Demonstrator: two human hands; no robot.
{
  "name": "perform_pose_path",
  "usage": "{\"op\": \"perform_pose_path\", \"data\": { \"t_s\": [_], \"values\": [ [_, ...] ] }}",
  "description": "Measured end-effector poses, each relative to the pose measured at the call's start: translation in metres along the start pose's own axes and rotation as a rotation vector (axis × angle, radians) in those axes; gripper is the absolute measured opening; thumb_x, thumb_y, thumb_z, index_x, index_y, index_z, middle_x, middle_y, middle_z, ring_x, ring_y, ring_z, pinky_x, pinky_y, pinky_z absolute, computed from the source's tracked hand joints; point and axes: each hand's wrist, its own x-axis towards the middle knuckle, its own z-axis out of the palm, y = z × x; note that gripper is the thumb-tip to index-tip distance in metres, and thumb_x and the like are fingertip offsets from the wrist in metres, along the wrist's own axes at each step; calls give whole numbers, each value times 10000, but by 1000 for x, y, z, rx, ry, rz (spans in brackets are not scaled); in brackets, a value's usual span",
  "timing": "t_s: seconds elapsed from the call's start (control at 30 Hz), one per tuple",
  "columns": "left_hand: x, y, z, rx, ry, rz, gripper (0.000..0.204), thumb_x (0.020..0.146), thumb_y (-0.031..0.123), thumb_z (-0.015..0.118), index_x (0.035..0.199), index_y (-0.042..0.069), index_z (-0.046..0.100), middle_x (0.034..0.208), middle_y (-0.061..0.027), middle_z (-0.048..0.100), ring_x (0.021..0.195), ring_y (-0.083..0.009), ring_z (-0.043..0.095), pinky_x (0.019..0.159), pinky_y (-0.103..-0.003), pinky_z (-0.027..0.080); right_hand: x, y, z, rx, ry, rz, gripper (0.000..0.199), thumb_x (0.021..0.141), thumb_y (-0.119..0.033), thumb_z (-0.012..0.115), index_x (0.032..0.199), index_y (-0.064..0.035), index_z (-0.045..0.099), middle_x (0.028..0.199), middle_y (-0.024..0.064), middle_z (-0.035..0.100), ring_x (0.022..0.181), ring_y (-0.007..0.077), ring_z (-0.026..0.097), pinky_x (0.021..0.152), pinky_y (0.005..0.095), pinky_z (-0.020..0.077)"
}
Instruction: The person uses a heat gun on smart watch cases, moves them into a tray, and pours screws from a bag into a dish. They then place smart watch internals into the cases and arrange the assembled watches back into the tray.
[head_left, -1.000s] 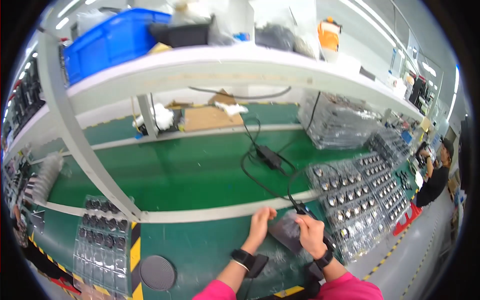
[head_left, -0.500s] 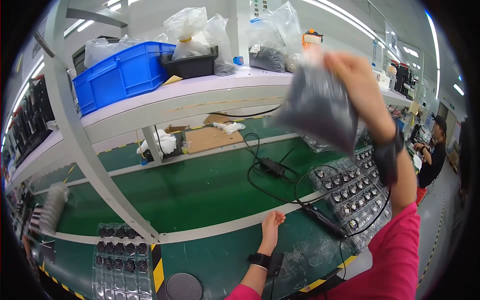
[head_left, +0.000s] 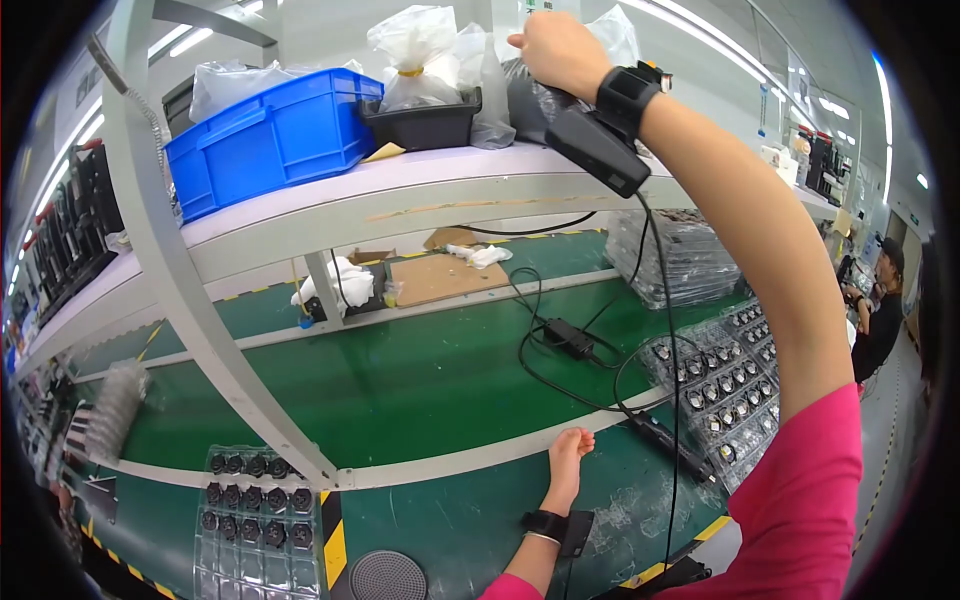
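Note:
My right hand (head_left: 556,48) is raised to the upper shelf (head_left: 400,195) and closed on a dark plastic bag (head_left: 528,98) that rests there beside a black bin (head_left: 425,122) with a tied clear bag (head_left: 420,45). A black wrist device (head_left: 600,140) with a cable hangs from that arm. My left hand (head_left: 568,455) rests low on the green bench (head_left: 400,380), fingers loosely curled against the white edge strip, holding nothing.
A blue crate (head_left: 275,135) sits on the shelf at left. Clear trays of small round parts (head_left: 720,385) lie at right and another tray (head_left: 255,510) at lower left. A black power adapter with cables (head_left: 570,335) crosses the bench. A person (head_left: 880,310) stands far right.
My right hand lifted the dark bag from the bench up to the upper shelf and now sets it there. My left hand stayed low at the bench edge.

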Motion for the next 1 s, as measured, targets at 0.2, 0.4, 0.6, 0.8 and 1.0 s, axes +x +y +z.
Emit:
{"op": "perform_pose_path", "data": {
  "t_s": [0.2, 0.4, 0.6, 0.8, 1.0],
  "values": [
    [3, 5, -1, 40, -6, -14, 216, 973, 194, 501, 952, 6, 604, 899, -83, 634, 817, -156, 601, 783, -290, 494, -5, -45, -5, 149, 34, 5, 199, 791, -115, 558, 736, 29, 683, 755, 266, 646, 731, 400, 658, 653, 464, 529],
    [5, -3, 1, 56, -4, -4, 240, 981, 214, 497, 939, 10, 614, 885, -62, 641, 792, -138, 601, 759, -270, 492, 0, -47, 0, 111, 35, 19, 173, 768, -74, 550, 748, 16, 696, 786, 262, 654, 760, 394, 665, 677, 471, 540],
    [2, -3, 2, 178, -48, 8, 248, 988, 214, 488, 942, 1, 608, 891, -66, 642, 803, -136, 600, 773, -267, 491, 4, -47, -5, 129, -3, 70, 178, 775, -83, 550, 762, 8, 702, 792, 254, 657, 774, 390, 668, 678, 469, 540],
    [0, 3, -2, 188, -62, -20, 265, 995, 229, 485, 947, -2, 606, 908, -74, 643, 827, -140, 603, 796, -269, 490, 19, -39, 0, -83, 21, -250, 219, 805, -145, 573, 738, 30, 687, 738, 268, 646, 726, 373, 674, 653, 451, 549],
    [0, 5, 0, 227, -82, -33, 245, 992, 207, 498, 939, -13, 593, 926, -94, 632, 860, -166, 599, 826, -295, 489, 32, 39, -29, 651, -178, 129, 273, 784, -206, 608, 727, 53, 673, 652, 263, 623, 671, 382, 662, 631, 458, 541]
  ]
}}
